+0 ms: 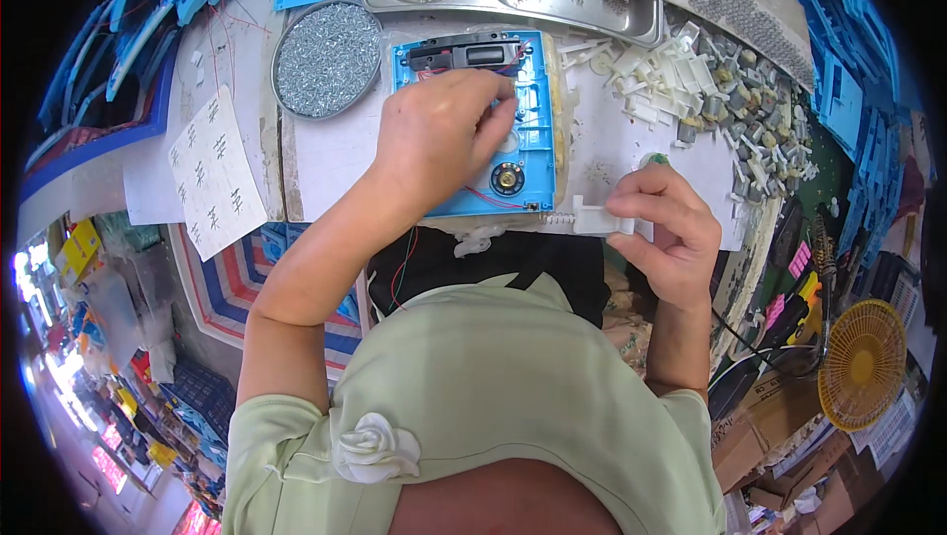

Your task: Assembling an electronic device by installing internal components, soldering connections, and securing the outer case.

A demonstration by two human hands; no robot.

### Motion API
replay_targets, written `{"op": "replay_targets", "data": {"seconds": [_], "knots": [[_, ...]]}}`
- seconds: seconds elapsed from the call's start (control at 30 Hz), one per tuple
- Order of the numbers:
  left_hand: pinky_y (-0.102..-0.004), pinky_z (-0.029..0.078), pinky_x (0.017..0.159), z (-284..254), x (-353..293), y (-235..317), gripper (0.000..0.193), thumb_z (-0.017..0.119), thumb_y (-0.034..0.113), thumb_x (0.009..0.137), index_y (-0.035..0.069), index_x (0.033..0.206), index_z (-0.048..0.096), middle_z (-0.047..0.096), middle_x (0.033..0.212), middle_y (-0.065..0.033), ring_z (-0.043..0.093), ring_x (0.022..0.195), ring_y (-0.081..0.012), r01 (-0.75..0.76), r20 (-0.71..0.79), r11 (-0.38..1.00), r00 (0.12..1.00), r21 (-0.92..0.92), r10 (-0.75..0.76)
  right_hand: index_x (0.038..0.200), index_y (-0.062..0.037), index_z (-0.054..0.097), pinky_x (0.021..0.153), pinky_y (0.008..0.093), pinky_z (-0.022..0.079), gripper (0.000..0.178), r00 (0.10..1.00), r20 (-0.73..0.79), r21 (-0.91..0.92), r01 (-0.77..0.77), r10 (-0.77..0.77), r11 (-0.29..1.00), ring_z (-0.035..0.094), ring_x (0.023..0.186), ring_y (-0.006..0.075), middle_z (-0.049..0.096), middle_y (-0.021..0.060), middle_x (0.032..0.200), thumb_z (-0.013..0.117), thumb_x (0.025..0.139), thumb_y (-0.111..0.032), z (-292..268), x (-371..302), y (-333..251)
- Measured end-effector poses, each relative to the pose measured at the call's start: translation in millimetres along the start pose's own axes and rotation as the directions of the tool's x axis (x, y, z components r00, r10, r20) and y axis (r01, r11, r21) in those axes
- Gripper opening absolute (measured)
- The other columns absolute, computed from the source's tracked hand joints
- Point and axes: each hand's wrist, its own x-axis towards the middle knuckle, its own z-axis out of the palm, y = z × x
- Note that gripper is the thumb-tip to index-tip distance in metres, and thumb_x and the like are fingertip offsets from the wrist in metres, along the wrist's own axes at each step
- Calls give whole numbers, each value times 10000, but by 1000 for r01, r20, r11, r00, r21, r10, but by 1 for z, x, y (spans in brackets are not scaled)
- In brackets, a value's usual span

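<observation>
One white bracket [595,219] with one spring [556,218] is pinched by fingers [639,205] of the right hand [679,231], beside one blue housing [538,126] on the desk [333,158]. Left hand [441,131] fingers are curled above; grip cannot be told.

Left of the blue housing [534,121], the bench [326,165] leaves a bare passage in front of the round dish [276,81]. The steel tray [473,4] blocks the far side; heaped white parts [681,71] crowd the right.

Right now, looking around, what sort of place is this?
Probably a small assembly workshop: a blue casing with a small round speaker in it lies on the worktable, near a heap of loose white plastic parts and many tiny silvery metal pieces.
</observation>
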Motion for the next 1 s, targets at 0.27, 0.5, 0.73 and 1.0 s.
{"op": "replay_targets", "data": {"seconds": [0.27,0.5,0.73,1.0], "knots": [[-405,551,643,-2,8,14,129,752,189,869,89,949,738,705,790,-95,697,733,-297,-184,263,963,956,197,129,1072,-23,784,739,298,521,333,999,33,-17,43,-43,999,668,884,209,697,106,1006,856,747,-11,0,2,-1],[-437,546,644,12,11,21,101,746,165,858,82,901,706,700,773,-118,696,733,-320,-135,288,953,956,272,53,1080,-15,779,742,300,527,345,999,21,-36,35,-34,999,669,877,213,696,115,1005,844,742,4,-2,-2,-6],[-338,514,584,-6,5,12,87,767,94,864,30,914,735,686,747,-104,664,629,-225,-4,104,984,994,-176,23,1070,-10,770,800,328,531,310,999,-16,-198,41,-45,979,676,884,236,705,125,1018,831,766,-11,-6,11,4],[-287,502,606,-13,-25,-11,84,801,26,837,15,881,730,697,759,-65,651,676,-177,110,-75,906,985,-409,-153,973,-84,758,797,387,514,314,938,273,-582,337,-213,740,576,935,290,659,46,955,826,670,-38,10,72,0]]}}
